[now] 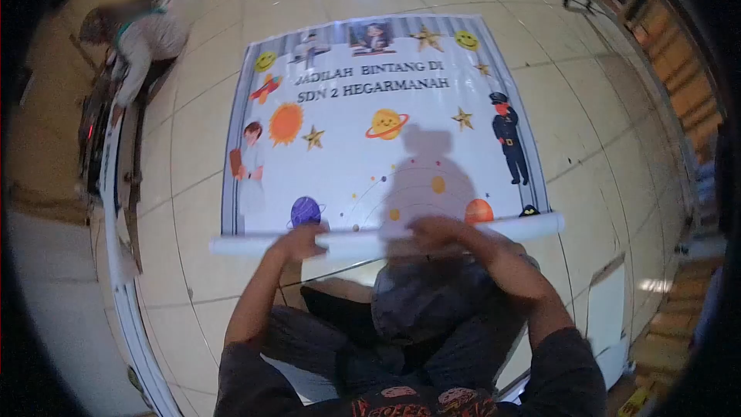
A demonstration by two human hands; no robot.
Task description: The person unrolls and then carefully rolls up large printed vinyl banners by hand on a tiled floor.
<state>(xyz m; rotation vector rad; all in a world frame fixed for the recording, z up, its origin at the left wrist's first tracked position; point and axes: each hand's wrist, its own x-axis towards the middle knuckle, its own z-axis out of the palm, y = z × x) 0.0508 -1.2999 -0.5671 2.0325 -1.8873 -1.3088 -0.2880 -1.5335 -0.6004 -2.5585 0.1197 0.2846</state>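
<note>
A large printed banner (340, 162) lies spread on the tiled floor in front of my knees. Its near edge is wound into a white roll (532, 224) that runs across in front of me. My left hand (299, 244) grips the roll left of centre, just below a purple planet picture, fingers curled over it. On the right of centre, my right hand (436, 233) is bent over the same roll, and its fingertips are partly hidden. My shadow falls across the banner's middle and right.
At the left, another person (147, 42) bends over a long machine (116, 154), with a pale rail running toward me. Metal frame legs (579, 0) stand at the upper right, wooden slats line the right side, and a white sheet (607, 305) lies beside my right arm.
</note>
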